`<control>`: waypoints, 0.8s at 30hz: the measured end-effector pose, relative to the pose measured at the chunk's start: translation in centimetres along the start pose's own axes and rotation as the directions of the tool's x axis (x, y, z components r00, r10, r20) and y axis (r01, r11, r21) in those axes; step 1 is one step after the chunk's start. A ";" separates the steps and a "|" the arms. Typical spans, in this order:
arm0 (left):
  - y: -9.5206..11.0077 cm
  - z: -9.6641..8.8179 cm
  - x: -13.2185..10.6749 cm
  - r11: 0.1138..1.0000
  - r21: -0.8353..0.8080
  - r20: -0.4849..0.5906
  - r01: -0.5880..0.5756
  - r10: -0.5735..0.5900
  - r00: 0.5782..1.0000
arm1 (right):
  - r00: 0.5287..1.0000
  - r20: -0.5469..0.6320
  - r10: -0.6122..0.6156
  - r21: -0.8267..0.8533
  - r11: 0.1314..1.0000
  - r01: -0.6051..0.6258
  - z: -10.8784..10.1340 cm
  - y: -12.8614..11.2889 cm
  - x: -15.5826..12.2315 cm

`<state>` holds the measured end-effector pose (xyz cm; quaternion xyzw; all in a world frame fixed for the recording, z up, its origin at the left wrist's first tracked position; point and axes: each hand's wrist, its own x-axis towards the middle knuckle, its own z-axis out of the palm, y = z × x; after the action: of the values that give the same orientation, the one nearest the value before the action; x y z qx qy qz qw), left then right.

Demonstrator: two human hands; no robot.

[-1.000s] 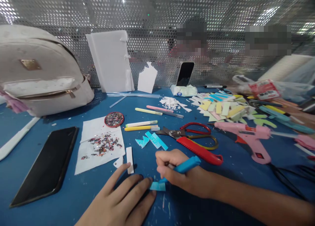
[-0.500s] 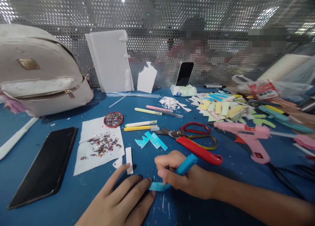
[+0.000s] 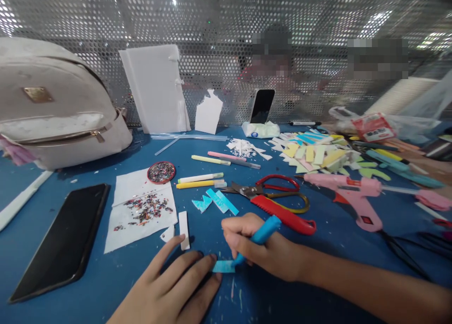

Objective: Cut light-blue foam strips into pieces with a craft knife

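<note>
My right hand (image 3: pixel 257 244) grips a blue marker (image 3: pixel 266 229), its tip at the right end of a small light-blue strip (image 3: pixel 225 266) on the table. With its fingers spread, my left hand (image 3: pixel 180 286) lies flat, and its fingertips press the strip's left end down. One of its fingers touches the lower end of a white strip (image 3: pixel 184 230); beside that lies a small white offcut (image 3: pixel 167 233). Just beyond my hands are two blue strips (image 3: pixel 222 201) and a jagged blue piece (image 3: pixel 202 204). Red-handled scissors (image 3: pixel 261 190) lie open behind my right hand, near a red cutter (image 3: pixel 284 214).
On the left are a black phone (image 3: pixel 61 241), a pale backpack (image 3: pixel 60 107) and a paper sheet (image 3: pixel 118 211) with colourful bits. A pink glue gun (image 3: pixel 353 192) and its cable lie right, before a pile of coloured strips (image 3: pixel 314 154). Several markers (image 3: pixel 199 184) lie mid-table.
The marker tip has shifted slightly within my right hand's writing grip, and more of the strip's right end shows. My left hand stays on the strip. The whole view has shifted a little.
</note>
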<state>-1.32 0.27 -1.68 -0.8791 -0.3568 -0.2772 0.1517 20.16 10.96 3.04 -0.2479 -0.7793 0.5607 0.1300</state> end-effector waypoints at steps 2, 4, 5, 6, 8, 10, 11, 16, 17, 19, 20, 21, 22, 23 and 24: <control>0.0 0.0 -0.1 1.000 0.000 -0.003 -0.008 0.008 1.000 | 1.000 -0.016 0.002 -0.010 1.000 -0.002 0.0 0.0 0.0; 0.1 0.2 -0.2 1.000 -0.003 -0.010 -0.002 0.002 1.000 | 1.000 0.000 -0.011 -0.024 1.000 0.011 0.0 -0.1 0.0; 0.1 0.3 -0.2 1.000 -0.003 -0.013 0.000 0.000 1.000 | 1.000 0.006 -0.015 -0.027 1.000 0.015 0.0 -0.1 0.0; 0.1 0.4 -0.3 1.000 -0.002 -0.015 0.002 -0.002 1.000 | 1.000 0.008 -0.017 -0.031 0.999 0.018 0.0 -0.1 0.0; 0.2 0.5 -0.3 1.000 -0.009 -0.018 0.001 -0.001 1.000 | 1.000 0.005 -0.027 -0.047 0.999 0.027 -0.1 -0.1 0.0; 0.2 0.4 -0.1 0.999 -0.035 -0.049 -0.005 0.004 0.999 | 0.998 0.015 -0.058 -0.055 0.997 0.059 -0.1 -0.1 -0.1; 0.2 0.2 0.1 0.998 -0.057 -0.067 -0.008 0.005 0.998 | 0.997 0.008 -0.074 -0.049 0.996 0.075 -0.1 0.0 -0.1; 0.2 -1.6 1.7 0.978 -0.208 -0.131 -0.022 -0.006 0.991 | 0.980 -0.188 -0.066 0.084 0.993 0.083 -0.1 0.5 -0.4; 0.2 -1.9 1.9 0.972 -0.232 0.001 0.016 -0.016 1.000 | 0.971 -0.233 -0.055 0.116 0.990 0.084 0.0 0.7 -0.4; 0.1 -2.3 2.1 0.959 -0.281 0.003 0.027 -0.028 1.000 | 0.948 -0.315 -0.042 0.166 0.981 0.099 0.0 1.1 -0.5; 0.0 -2.3 2.1 0.952 -0.305 0.003 0.027 -0.028 1.000 | 0.935 -0.352 -0.045 0.185 0.976 0.117 0.0 1.3 -0.5; -0.1 -2.2 2.0 0.943 -0.332 -0.028 0.020 -0.031 0.999 | 0.918 -0.392 -0.057 0.196 0.970 0.144 0.0 1.4 -0.4; -0.2 -2.2 1.9 0.934 -0.357 -0.037 0.010 -0.025 0.999 | 0.899 -0.432 -0.075 0.201 0.963 0.177 0.0 1.5 -0.4; -0.4 -2.1 1.8 0.925 -0.380 -0.025 0.001 -0.012 1.000 | 0.877 -0.472 -0.095 0.201 0.956 0.212 0.0 1.5 -0.4; -0.7 -2.0 1.8 0.918 -0.396 0.004 0.006 -0.004 1.000 | 0.853 -0.508 -0.115 0.197 0.949 0.246 0.0 1.5 -0.3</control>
<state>-1.49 0.76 1.04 -0.8911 -0.2958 -0.3429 -0.0306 20.74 11.13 1.69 -0.2883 -0.6618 0.5599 0.4066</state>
